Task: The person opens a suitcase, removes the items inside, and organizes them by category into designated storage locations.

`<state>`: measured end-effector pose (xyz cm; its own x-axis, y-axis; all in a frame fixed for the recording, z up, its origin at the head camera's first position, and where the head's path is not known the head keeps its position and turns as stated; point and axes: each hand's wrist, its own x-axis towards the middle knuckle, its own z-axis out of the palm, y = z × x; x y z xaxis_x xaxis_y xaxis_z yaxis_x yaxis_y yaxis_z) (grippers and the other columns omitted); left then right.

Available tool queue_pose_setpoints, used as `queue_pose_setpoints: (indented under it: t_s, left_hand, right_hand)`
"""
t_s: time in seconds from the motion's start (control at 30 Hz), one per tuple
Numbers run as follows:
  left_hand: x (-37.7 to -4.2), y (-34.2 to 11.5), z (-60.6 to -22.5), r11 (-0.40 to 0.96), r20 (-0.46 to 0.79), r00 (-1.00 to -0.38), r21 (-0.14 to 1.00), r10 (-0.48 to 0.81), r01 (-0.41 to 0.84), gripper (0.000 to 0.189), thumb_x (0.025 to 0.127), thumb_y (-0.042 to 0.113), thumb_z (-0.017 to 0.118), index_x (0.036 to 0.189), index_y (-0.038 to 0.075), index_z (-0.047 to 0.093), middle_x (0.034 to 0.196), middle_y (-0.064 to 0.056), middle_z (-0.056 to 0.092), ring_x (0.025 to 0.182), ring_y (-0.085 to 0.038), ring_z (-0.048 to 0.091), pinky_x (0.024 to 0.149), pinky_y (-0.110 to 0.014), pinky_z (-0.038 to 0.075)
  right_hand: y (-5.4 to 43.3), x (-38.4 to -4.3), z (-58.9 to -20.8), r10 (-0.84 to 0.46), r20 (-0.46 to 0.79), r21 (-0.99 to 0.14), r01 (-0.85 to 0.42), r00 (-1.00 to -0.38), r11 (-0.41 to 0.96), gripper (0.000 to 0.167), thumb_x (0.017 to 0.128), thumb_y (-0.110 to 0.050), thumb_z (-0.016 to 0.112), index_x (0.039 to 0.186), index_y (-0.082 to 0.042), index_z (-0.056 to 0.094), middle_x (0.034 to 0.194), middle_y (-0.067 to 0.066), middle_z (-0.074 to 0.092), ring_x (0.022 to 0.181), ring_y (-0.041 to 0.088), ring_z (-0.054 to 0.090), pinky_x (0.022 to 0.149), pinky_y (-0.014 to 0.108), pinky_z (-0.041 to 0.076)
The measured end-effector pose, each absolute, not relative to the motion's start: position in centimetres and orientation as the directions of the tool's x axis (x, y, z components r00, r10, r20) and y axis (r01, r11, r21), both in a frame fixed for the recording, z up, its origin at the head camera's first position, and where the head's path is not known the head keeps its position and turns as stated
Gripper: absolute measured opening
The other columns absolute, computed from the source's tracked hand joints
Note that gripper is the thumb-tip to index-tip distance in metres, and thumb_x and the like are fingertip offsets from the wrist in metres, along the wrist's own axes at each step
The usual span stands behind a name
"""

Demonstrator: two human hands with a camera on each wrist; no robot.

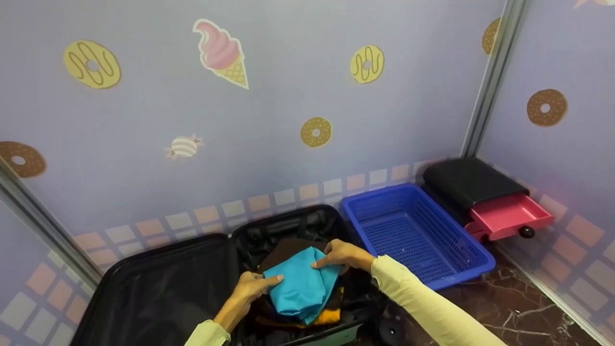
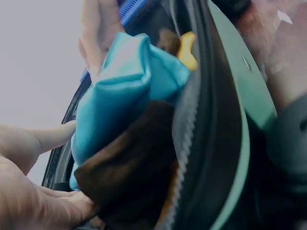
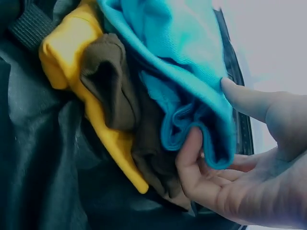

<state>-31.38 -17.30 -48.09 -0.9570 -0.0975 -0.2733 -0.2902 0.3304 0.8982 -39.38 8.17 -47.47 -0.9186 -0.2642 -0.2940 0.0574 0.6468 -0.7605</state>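
A folded turquoise cloth (image 1: 301, 283) lies over brown cloth (image 1: 286, 249) in the right half of an open black suitcase (image 1: 192, 278). My left hand (image 1: 250, 288) holds its left edge, thumb on top; in the left wrist view the fingers of the left hand (image 2: 43, 177) reach beneath, beside the brown fabric (image 2: 132, 163). At the upper right edge my right hand (image 1: 343, 254) pinches the same turquoise cloth. The right wrist view shows the right hand's (image 3: 240, 148) thumb on the outside and a fingertip tucked in its folds. Yellow cloth (image 3: 72, 43) shows below the brown one.
To the right of the suitcase stands a blue plastic basket (image 1: 408, 240). Beyond it sits a black box (image 1: 475, 180) with a pink drawer (image 1: 511, 214) pulled out. A patterned wall (image 1: 269, 158) rises close behind, and dark marbled floor (image 1: 519, 298) shows at the right.
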Motion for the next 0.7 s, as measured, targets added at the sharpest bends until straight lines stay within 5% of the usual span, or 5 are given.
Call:
queue_pose_setpoints:
  t_s: [0.13,0.23,0.3,0.47,0.7]
  left_hand:
    - [-31.3,-16.4,-48.3,0.280,-0.227,-0.970,0.929,-0.082,-0.241,0.027,0.086,0.020,0.084,0.093,-0.003,0.071,0.086,-0.008,0.069,0.078,-0.019,0.064,0.077,-0.031,0.055]
    - [-31.3,-16.2,-48.2,0.299,-0.219,-0.974,0.927,-0.062,-0.228,0.058,0.087,0.025,0.084,0.132,-0.006,0.064,0.124,-0.023,0.068,0.110,-0.032,0.066,0.095,-0.044,0.056]
    - [-31.3,-16.4,-47.9,0.303,-0.234,-0.970,0.921,-0.069,-0.244,0.066,0.090,0.027,0.083,0.140,-0.007,0.058,0.134,-0.028,0.062,0.115,-0.038,0.066,0.096,-0.048,0.056]
    - [-31.2,-16.7,-46.9,0.258,-0.262,-0.963,0.928,-0.067,-0.270,0.063,0.097,0.028,0.075,0.147,-0.003,0.054,0.140,-0.028,0.060,0.110,-0.038,0.070,0.089,-0.050,0.060]
    - [-31.3,-15.9,-46.5,0.070,-0.277,-0.959,0.959,0.052,-0.273,0.059,0.103,0.031,0.069,0.149,0.000,0.050,0.136,-0.024,0.059,0.106,-0.034,0.069,0.081,-0.045,0.061]
  right_hand:
    - [8.0,-39.2,-47.7,-0.227,-0.313,-0.738,0.086,-0.922,0.670,0.078,0.082,-0.033,0.092,0.139,0.008,0.058,0.135,0.022,0.064,0.100,0.025,0.066,0.088,0.041,0.058]
    - [8.2,-39.2,-47.9,-0.240,-0.329,-0.783,0.121,-0.913,0.610,0.065,0.081,-0.027,0.092,0.132,0.003,0.065,0.129,0.018,0.068,0.106,0.027,0.068,0.095,0.042,0.058]
    - [8.4,-39.3,-47.9,-0.280,-0.332,-0.842,0.148,-0.901,0.519,0.047,0.081,-0.021,0.091,0.118,-0.001,0.071,0.116,0.013,0.072,0.100,0.024,0.070,0.091,0.038,0.059]
    - [9.3,-39.5,-47.9,-0.383,-0.322,-0.932,0.219,-0.866,0.289,0.021,0.085,-0.012,0.085,0.087,-0.011,0.064,0.089,0.003,0.068,0.078,0.014,0.065,0.071,0.026,0.056]
    - [10.5,-39.1,-47.3,-0.316,-0.314,-0.945,0.262,-0.895,0.197,0.025,0.086,-0.016,0.083,0.088,-0.012,0.059,0.082,0.001,0.063,0.068,0.011,0.062,0.062,0.023,0.054]
